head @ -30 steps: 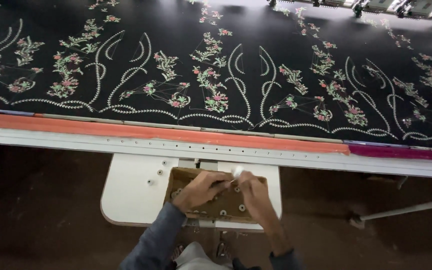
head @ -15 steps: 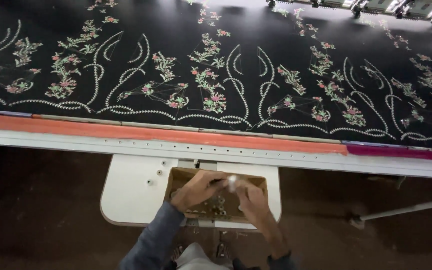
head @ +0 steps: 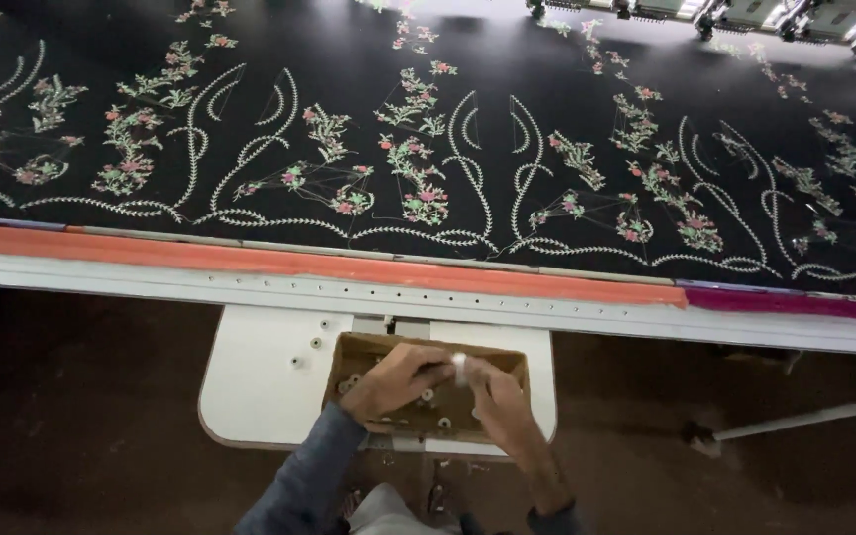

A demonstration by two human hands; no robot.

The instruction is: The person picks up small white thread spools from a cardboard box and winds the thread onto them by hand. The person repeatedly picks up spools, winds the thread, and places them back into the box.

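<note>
Head view shows both hands meeting over an open cardboard box (head: 349,354) that sits on a small white tabletop (head: 260,381). The left hand (head: 395,381) and the right hand (head: 492,396) pinch a small white bobbin (head: 459,368) between their fingertips, just above the box. More small white bobbins (head: 428,396) lie in the box beneath the hands. Beyond the hands runs a white frame rail (head: 428,297) with an orange strip (head: 299,260), and past it stretches black embroidered fabric (head: 428,149).
</note>
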